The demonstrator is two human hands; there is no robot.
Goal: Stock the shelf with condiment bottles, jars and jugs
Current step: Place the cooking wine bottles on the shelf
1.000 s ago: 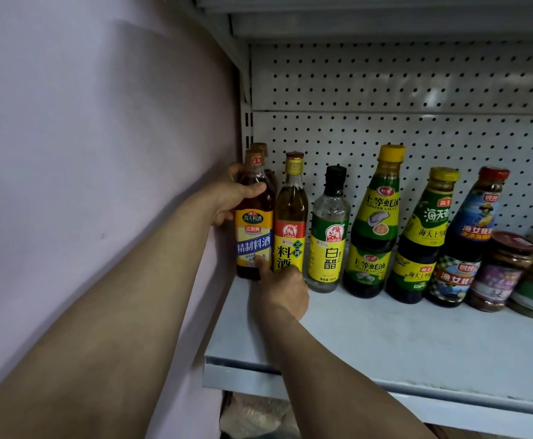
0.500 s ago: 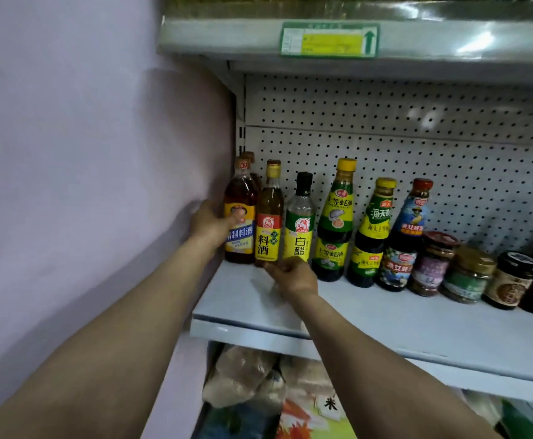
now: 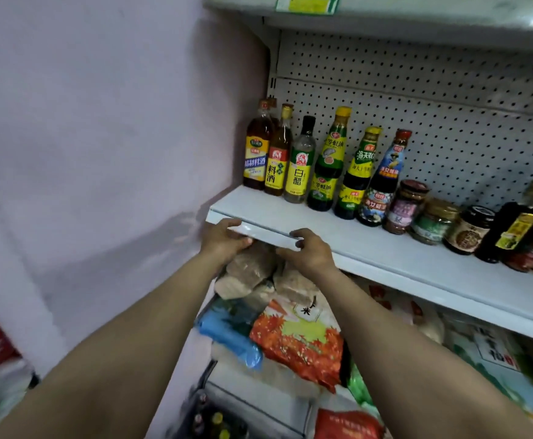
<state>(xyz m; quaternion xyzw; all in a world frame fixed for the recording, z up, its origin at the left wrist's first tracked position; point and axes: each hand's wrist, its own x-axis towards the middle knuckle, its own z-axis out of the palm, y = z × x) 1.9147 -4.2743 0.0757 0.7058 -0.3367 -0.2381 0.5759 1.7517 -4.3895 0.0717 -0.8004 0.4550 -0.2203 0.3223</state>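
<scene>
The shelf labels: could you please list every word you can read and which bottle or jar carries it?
"料酒": second bottle from the left.
"白醋": third bottle.
"精制料酒", partly blurred: first bottle.
"米": bag below the shelf.
Other bottles, jars and the price tag: too blurred to read.

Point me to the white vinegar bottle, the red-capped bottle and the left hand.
white vinegar bottle [image 3: 297, 177]: head view, yellow label.
red-capped bottle [image 3: 384, 182]: head view, dark body.
left hand [image 3: 222, 237]: head view, back of hand.
</scene>
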